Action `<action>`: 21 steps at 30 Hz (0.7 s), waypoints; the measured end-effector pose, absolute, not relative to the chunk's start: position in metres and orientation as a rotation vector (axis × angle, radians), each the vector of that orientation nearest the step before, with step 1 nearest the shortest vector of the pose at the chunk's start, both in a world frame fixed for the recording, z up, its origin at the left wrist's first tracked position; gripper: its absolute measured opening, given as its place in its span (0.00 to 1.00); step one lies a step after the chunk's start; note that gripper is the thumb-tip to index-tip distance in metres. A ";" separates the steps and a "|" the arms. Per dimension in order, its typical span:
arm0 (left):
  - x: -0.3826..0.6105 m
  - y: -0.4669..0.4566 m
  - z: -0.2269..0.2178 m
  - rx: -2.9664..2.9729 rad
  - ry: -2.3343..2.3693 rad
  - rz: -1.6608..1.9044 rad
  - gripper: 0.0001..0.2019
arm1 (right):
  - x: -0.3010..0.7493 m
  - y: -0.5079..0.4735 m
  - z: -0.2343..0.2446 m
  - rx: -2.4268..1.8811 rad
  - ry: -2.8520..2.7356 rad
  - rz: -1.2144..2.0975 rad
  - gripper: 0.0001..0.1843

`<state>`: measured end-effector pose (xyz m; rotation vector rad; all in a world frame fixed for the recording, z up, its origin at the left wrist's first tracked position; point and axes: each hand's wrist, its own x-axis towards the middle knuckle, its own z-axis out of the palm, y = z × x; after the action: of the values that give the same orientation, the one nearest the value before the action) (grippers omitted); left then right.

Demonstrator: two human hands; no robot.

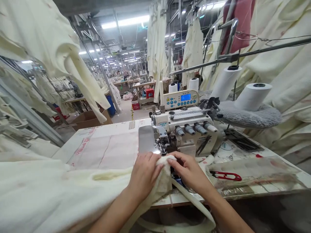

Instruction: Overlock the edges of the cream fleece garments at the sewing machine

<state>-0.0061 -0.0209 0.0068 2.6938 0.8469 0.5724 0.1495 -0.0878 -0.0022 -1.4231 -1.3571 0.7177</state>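
White worktop [126, 125] carries a sewing machine [187, 121]. Cream fabric [166, 179] is bunched just in front of its needle area. Left hand [145, 171]: nearly closed, gripping the fabric. Right hand [187, 166]: thumb and fingers pinching its upper edge; paired grips presumably keep that edge aligned. Pale cloth spreads leftward, likely easing drag. Front worktop edge runs close below both hands; a strip [194, 200] loops past it. Red snips [228, 176] limit room rightward; leftward is flatter and wider.

"JACK" on sewing machine [186, 141]; panel screen [186, 97] (blue-lit) too small to read.
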 end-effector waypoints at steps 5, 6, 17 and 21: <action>-0.001 -0.008 0.014 2.554 0.875 0.500 0.09 | 0.153 -0.079 -0.004 -1.625 -1.259 0.595 0.08; 0.002 -0.007 0.016 2.542 0.927 0.495 0.09 | 0.152 -0.077 -0.005 -1.679 -1.245 0.543 0.08; 0.020 0.007 0.012 2.593 1.135 0.494 0.06 | 0.142 -0.066 -0.018 -1.809 -1.235 0.222 0.09; 0.022 0.006 0.009 2.668 1.173 0.495 0.06 | 0.139 -0.065 -0.026 -1.770 -1.218 0.158 0.10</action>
<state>0.0216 0.0058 0.0087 2.6678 1.1726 0.4952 0.1395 -0.0650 -0.0265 -1.7703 -1.2175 0.1580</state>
